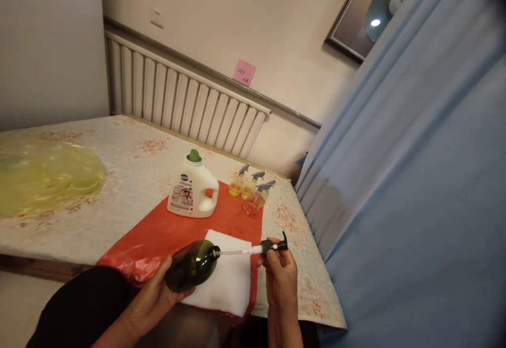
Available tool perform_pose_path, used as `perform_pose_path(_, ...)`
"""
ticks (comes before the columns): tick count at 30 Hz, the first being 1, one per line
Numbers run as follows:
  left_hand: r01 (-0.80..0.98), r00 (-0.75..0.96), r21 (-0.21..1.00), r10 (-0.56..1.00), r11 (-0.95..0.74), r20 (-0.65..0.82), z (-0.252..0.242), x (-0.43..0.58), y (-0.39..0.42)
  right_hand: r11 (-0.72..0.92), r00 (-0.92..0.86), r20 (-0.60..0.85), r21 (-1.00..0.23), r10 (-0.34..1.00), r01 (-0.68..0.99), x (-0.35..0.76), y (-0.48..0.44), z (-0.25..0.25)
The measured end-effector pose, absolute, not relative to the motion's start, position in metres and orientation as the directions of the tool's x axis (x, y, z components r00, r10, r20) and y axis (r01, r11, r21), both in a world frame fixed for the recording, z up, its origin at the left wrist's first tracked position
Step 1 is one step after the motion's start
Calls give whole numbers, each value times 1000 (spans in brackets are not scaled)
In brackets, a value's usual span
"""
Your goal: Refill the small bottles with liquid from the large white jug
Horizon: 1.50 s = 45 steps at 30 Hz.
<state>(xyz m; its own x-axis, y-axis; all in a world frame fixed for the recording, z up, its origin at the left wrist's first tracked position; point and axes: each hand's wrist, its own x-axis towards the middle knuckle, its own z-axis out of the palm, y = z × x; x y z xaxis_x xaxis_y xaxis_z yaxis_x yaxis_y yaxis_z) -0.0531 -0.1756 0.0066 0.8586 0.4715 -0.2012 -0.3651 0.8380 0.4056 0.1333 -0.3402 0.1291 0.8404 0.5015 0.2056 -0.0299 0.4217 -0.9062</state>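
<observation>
Bottle (193,266), dark green, lies tilted in the left hand (164,291), over the left part of the white cloth (233,282), its mouth facing right. That hand's fingers are wrapped round its body. The right hand (283,277), by the cloth's right edge, has thumb and fingers pinched on the pump (272,246); the pump's tube runs over the cloth to the bottle's mouth, though how far it enters I cannot tell. Beneath the cloth is a red sheet (154,232). Beyond the cloth stand a jug (193,192), upright, and clustered sprayers (251,206).
</observation>
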Motion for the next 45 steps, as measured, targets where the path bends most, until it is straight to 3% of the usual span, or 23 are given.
perform_pose_path(12,-338,853,410,460,847,-247,9,-52,-176,266,860,277,-948,428,173,127,-344,136)
perform_pose_path(33,-312,870,420,434,852,-234,9,-54,-178,168,824,292,-956,485,240,117,-349,139)
perform_pose_path(39,-317,855,415,446,853,-264,5,-54,-176,279,881,250,-950,402,142,124,-345,129)
perform_pose_path(45,-324,842,424,462,846,-278,12,-54,-177,339,871,224,-938,438,70,128,-343,122)
